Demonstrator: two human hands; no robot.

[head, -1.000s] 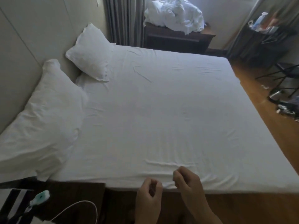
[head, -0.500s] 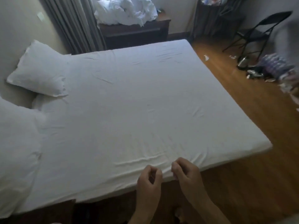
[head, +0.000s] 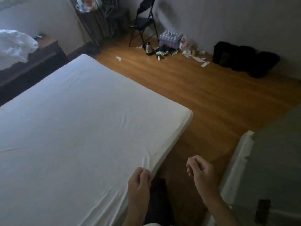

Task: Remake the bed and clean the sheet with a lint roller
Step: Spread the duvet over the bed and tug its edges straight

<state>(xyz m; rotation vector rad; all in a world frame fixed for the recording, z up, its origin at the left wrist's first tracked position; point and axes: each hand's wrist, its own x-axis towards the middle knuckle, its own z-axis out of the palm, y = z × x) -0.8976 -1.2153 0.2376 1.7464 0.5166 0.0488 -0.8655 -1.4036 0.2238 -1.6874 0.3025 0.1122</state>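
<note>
White fitted sheet [head: 78,136] lies stretched over the mattress, with light creases near the foot corner and along the near edge. The left hand [head: 139,185] sits at that near edge with its fingers curled; whether it pinches the sheet hem or merely hovers beside it cannot be told. The right hand [head: 201,172] hangs over the wooden floor [head: 203,95], clear of the bed, fingers loosely curled and holding nothing.

Risks, as judged from this position:
- If the left hand does grip the hem, a pull toward the body could lift the sheet off the near corner [head: 187,115] and undo the fit.
- The remaining creases would catch a roller and fold rather than flatten if they are not smoothed first.
- Paper scraps [head: 197,58] and a kettle [head: 148,48] litter the floor by the folding chair [head: 143,22]; walking round the foot invites tracking debris back to the sheet.

Not established:
- No lint roller is visible.
- The head of the bed and any pillows are cut off at the left.
- White bedding [head: 14,46] heaped on the dark dresser [head: 47,53] is only partly in view, so what the pieces are cannot be told.
- The pale object [head: 239,160] at the right edge is unidentifiable.
</note>
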